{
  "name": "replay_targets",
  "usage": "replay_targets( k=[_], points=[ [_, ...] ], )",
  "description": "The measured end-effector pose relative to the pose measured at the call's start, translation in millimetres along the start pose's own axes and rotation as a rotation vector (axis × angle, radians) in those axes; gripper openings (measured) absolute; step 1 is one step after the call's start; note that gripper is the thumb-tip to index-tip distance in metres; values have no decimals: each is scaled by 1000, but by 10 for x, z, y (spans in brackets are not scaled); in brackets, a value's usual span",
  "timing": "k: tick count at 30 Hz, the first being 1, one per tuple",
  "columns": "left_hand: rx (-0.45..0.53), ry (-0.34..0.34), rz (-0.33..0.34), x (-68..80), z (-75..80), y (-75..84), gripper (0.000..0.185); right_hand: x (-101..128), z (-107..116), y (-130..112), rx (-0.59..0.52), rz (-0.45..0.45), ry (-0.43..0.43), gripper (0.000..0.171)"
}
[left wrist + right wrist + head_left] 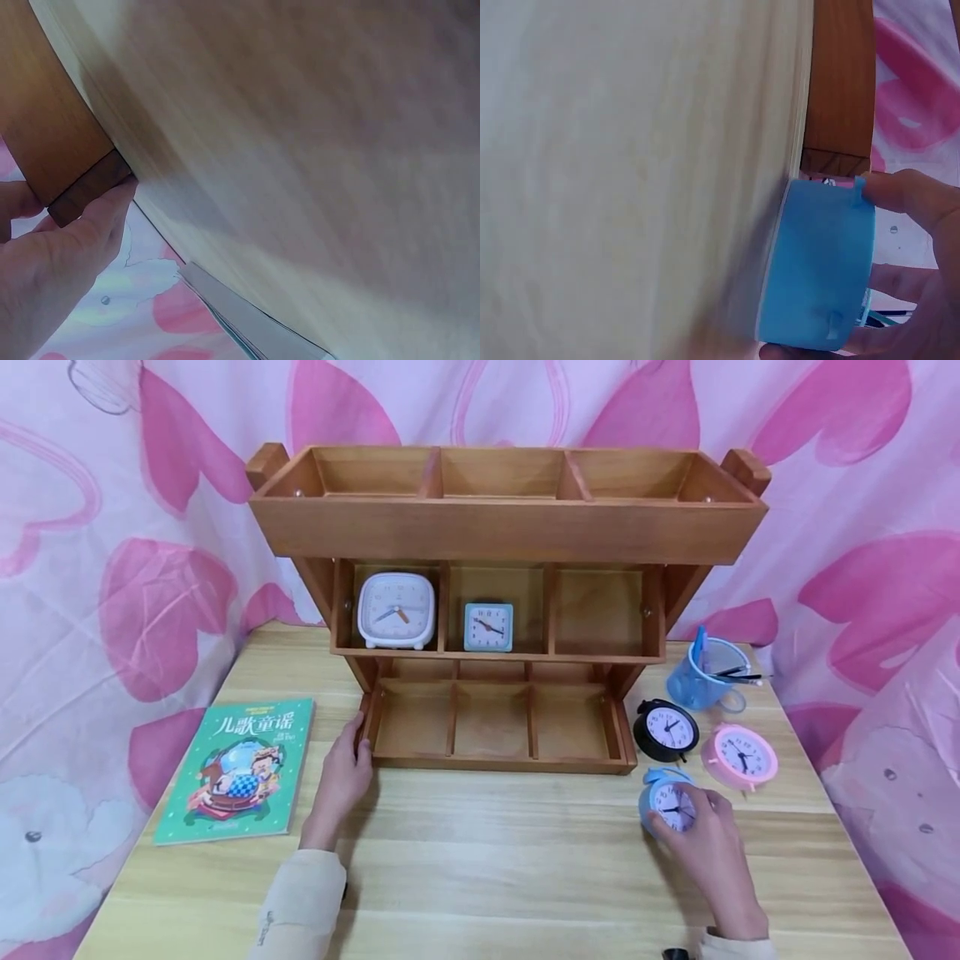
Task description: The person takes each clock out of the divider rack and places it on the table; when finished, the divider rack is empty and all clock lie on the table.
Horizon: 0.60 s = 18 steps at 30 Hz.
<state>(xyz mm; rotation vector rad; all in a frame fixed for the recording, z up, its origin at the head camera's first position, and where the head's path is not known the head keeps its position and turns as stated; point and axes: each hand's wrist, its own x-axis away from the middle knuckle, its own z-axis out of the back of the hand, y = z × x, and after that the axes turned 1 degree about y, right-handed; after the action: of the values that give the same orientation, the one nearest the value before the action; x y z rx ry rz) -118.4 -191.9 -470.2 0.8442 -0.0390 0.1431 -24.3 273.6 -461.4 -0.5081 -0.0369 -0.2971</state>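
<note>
While my left hand (343,781) rests against the lower left corner of the wooden shelf unit (504,610), my right hand (705,847) grips a small round blue alarm clock (670,802) on the pale wooden table (525,877). The blue clock lies face up near the table's right side, just in front of the shelf's lower right corner. My right fingers curl around its lower edge, and in the right wrist view my thumb (900,191) presses on the clock's blue rim (821,262) while other fingers cup it from below.

My left fingers are fairly straight, touching the shelf's front corner; in the left wrist view my thumb (105,217) presses against the dark end of the wood (82,191). That hand holds nothing.

The shelf has 3 tiers, each split into 3 compartments. In the middle tier, a white square clock (396,610) stands in the left compartment and a smaller teal square clock (488,627) stands in the centre one.

Just behind the blue clock sit 2 more round clocks: a black one (666,729) beside the shelf's right edge and a pink one (741,756) to its right. A clear blue cup (703,672) holding pens stands behind them. At the table's left, well apart from my left hand, lies a green children's book (236,768). A pink and white heart-patterned cloth (112,543) hangs behind everything.
</note>
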Motion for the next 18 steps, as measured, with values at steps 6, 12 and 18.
replay_targets(
  k=[6,12,18],
  points=[
    [5,-10,-3,15,12,-5,52,58,123,-119,35,38,37,69],
    [5,-22,-1,5,23,-7,53,66,259,-427,-61,250,251,49],
    [6,-32,4,-20,20,-17,53,-24,369,-796,-179,474,349,44]
  ],
)
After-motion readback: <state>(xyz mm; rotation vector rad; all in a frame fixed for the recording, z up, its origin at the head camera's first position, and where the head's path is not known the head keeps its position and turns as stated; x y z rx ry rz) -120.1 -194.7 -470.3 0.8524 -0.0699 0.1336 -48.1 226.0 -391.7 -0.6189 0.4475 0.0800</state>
